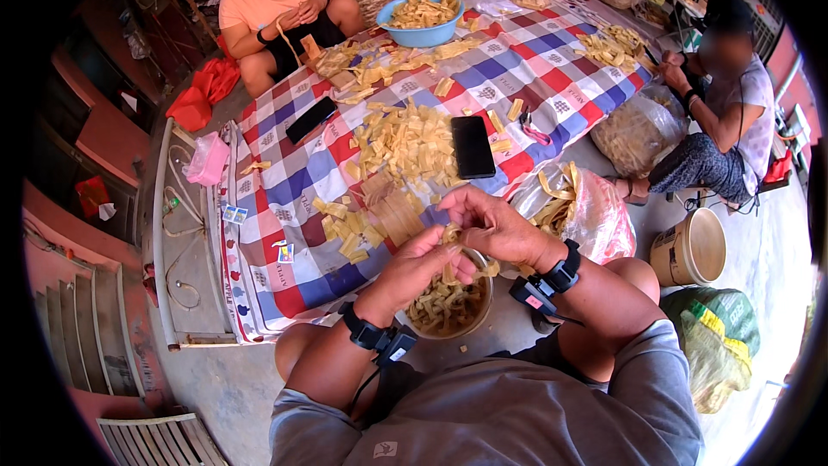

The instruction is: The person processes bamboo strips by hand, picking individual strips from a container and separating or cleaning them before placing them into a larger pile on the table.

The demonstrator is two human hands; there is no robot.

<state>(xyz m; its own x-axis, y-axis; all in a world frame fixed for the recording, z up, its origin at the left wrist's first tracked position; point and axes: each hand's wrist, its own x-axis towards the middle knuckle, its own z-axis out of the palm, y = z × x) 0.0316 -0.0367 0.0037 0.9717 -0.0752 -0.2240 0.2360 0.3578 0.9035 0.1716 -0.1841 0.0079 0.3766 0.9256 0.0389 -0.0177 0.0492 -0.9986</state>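
My left hand (416, 266) and my right hand (496, 226) meet in front of me, fingers pinched together on a pale yellow flat strip (449, 274). Part of the strip hangs below my fingers, and the rest is hidden by them. Right under both hands stands a round tub (489, 304) holding many curled or folded yellow pieces (442, 311). On the table just beyond my left hand lie broad flat strips (397, 214) side by side. Farther back is a loose heap of short yellow pieces (404, 142).
A checked cloth covers the low table (297, 198), with two dark phones (473, 147), a pink-handled tool (536, 133) and a blue basin (424, 36). A strip-filled plastic bag (597, 220), bucket (690, 246) and green sack (720, 336) stand right. Two people work across the table.
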